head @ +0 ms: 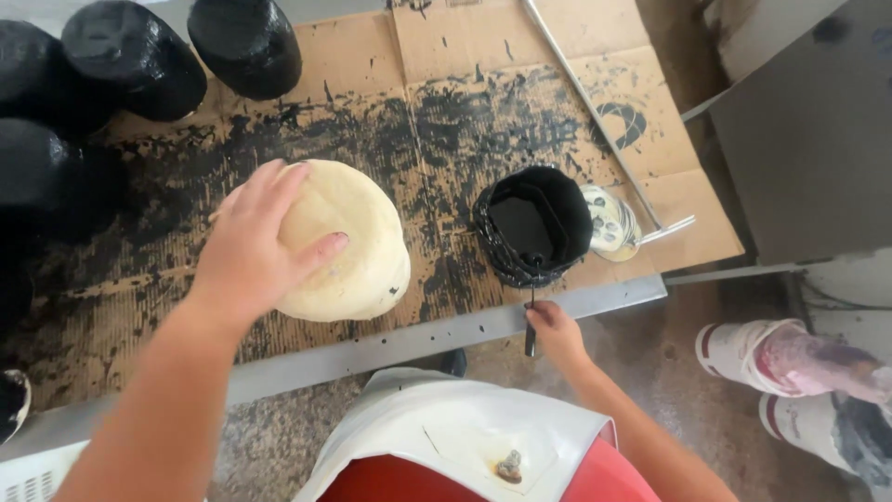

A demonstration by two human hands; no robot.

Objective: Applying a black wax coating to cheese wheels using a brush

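Note:
My left hand [251,246] rests flat on top of a pale cream round loaf-shaped object [358,246] that lies on paint-stained cardboard [446,121]. My right hand [556,330] grips the dark handle of a brush [531,307] at the table's front edge. The brush's head dips into a black-coated container of black paint [531,223] just beyond the hand.
Several round objects coated black [139,56] stand at the back left. A metal rod [604,121] lies diagonally on the cardboard beside a small round lid [613,223]. A grey metal table edge [390,344] runs along the front. Paint-smeared white containers [790,363] sit on the floor at right.

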